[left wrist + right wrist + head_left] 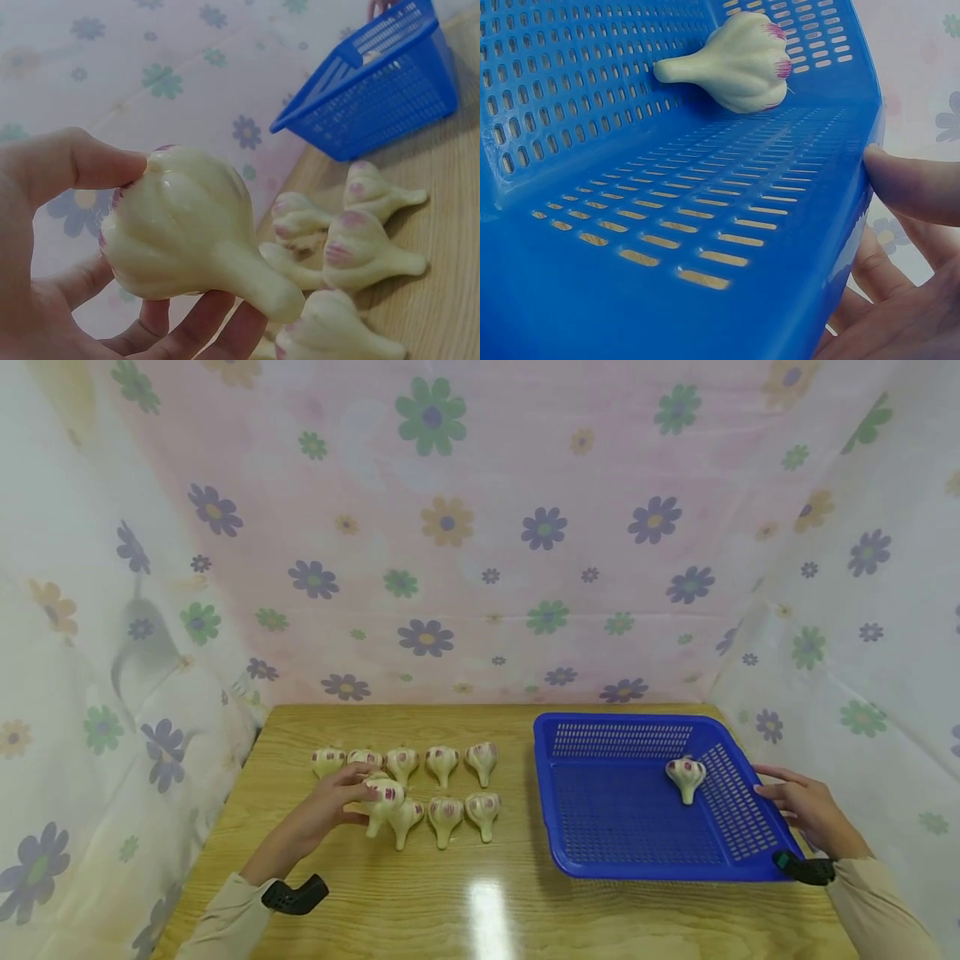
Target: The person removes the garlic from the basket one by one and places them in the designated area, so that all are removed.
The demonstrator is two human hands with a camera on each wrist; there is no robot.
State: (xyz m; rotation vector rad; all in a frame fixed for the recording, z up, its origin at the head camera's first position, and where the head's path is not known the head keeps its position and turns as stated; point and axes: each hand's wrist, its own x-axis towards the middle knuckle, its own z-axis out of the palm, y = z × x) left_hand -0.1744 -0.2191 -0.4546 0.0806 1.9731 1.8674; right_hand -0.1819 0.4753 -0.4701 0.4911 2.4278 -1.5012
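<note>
My left hand (330, 806) holds a garlic bulb (384, 795) above the table, at the near left end of two rows of garlic. In the left wrist view, the thumb lies on top of this pale bulb (187, 217) and the fingers curl beneath it. At the right, my right hand (806, 810) grips the right rim of a blue plastic basket (630, 870). Its thumb (911, 184) presses the rim, with the other fingers along the outer side. One garlic bulb (686, 777) lies inside the basket, near its right wall.
Several garlic bulbs with purple marks, such as this one (481, 763), lie in two rows on the wooden table (420, 910), left of the basket. Flowered cloth (487, 602) hangs behind and at both sides.
</note>
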